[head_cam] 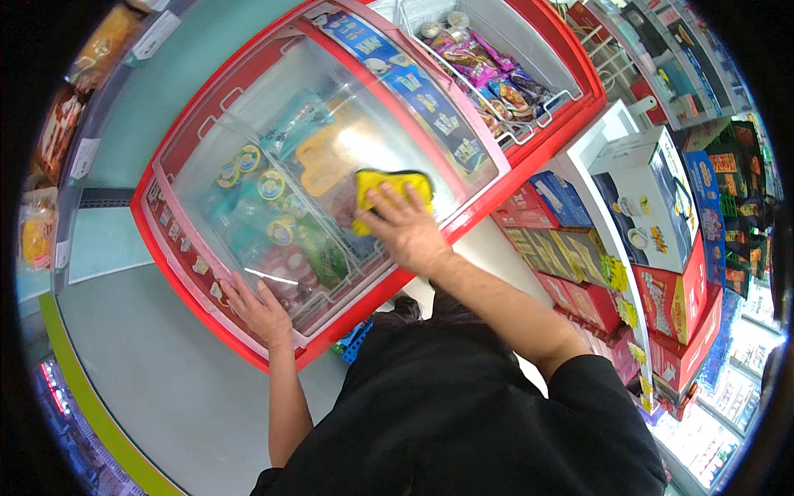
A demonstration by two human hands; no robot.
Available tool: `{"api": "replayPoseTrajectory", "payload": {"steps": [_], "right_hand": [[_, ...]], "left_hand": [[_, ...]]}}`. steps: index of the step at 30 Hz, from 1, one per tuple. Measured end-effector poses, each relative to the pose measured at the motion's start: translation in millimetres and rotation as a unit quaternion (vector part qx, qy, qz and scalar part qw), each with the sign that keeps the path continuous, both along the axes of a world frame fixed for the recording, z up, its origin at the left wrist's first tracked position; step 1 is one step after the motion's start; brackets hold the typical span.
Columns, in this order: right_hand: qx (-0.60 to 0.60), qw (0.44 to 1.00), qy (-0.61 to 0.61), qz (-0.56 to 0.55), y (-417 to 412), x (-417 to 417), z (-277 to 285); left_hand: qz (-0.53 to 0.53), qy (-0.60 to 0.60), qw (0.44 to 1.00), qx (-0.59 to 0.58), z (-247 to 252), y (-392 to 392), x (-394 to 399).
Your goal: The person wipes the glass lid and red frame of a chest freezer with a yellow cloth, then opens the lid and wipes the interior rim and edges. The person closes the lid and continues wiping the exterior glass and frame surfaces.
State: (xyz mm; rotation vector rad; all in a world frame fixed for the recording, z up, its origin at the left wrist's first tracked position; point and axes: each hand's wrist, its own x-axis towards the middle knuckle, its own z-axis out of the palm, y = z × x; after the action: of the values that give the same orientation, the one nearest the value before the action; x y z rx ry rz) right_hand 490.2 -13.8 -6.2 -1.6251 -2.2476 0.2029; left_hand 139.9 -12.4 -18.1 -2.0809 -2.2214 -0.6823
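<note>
My right hand (406,232) lies spread on a yellow cloth (394,189) with a dark edge, pressing it against the sliding glass lid (248,133) of a red chest freezer (208,87). My left hand (259,310) rests with fingers spread on the pink frame (217,263) at the lid's lower left. Beneath the glass sit round-lidded tubs (271,185), teal packs (298,124) and a green pack (322,251), split by a wire divider. A blue printed strip (409,80) runs across the lid's upper right part. What lies under the cloth is hidden.
At the upper right the freezer stands open over wrapped ice creams (477,59) in a wire basket (546,115). A white shelf unit (611,204) with boxes (651,192) stands close on the right. Packaged food (40,226) hangs or stands on a shelf at the far left, beside a grey surface (167,372).
</note>
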Motion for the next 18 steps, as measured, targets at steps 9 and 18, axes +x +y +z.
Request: {"api": "replayPoseTrajectory", "payload": {"steps": [9, 18], "right_hand": [[0.016, 0.968, -0.070, -0.239, -12, 185, -13], [0.050, 0.918, 0.058, -0.389, 1, 185, -28]], "left_hand": [[-0.019, -0.008, 1.000, -0.004, 5, 3, 5], [-0.009, -0.009, 1.000, -0.013, 6, 2, 3]]}}
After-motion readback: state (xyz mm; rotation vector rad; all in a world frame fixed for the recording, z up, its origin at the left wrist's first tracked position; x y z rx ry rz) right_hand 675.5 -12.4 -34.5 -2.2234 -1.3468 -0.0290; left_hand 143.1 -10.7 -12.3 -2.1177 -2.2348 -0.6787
